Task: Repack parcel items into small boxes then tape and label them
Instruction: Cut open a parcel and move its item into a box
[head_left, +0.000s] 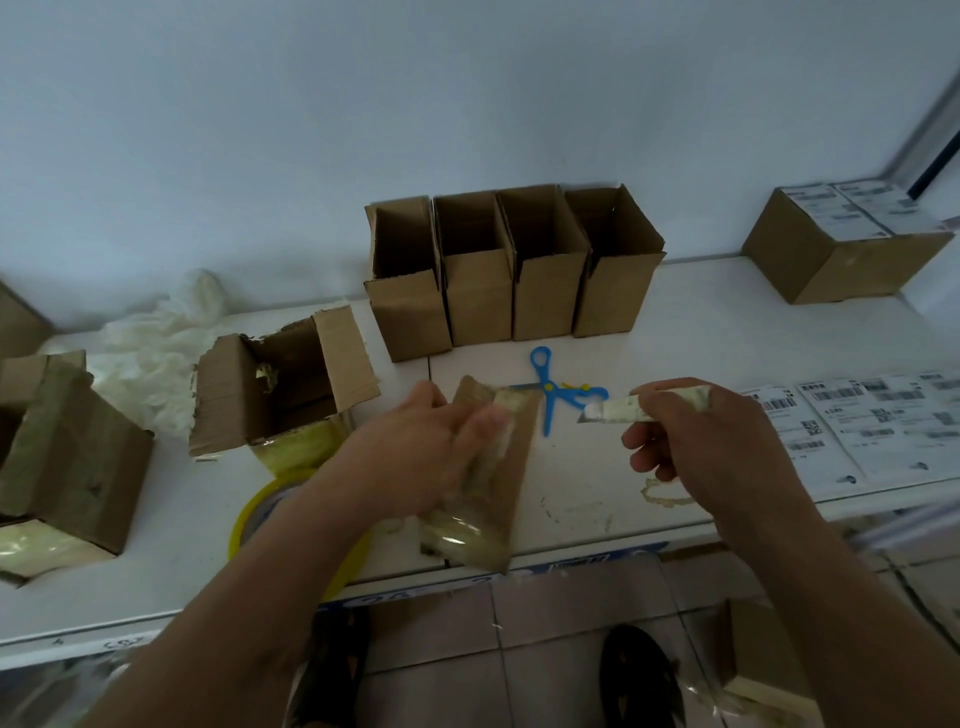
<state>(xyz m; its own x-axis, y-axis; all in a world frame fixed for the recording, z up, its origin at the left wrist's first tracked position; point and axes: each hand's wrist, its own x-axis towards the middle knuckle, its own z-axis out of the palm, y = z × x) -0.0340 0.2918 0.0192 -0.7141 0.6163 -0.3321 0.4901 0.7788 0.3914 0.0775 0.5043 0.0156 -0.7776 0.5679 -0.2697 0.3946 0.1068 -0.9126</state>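
My left hand (426, 452) grips a small taped cardboard parcel (498, 483) standing at the table's front edge, its top and bottom covered in yellowish tape. My right hand (691, 441) holds a tape-wrapped utility knife (618, 413), blade tip pointing left, a short way right of the parcel's top. Several small open boxes (514, 280) stand in a row at the back of the table. A yellow tape roll (260, 514) lies under my left forearm. Sheets of shipping labels (872, 431) lie at the right.
Blue scissors (550, 387) lie just behind the parcel. An opened torn box (280, 384) and another opened box (67, 452) sit at the left, with crumpled white plastic (161, 353) behind them. A labelled closed box (841, 244) sits at the far right. Tape scraps (665, 496) lie near my right wrist.
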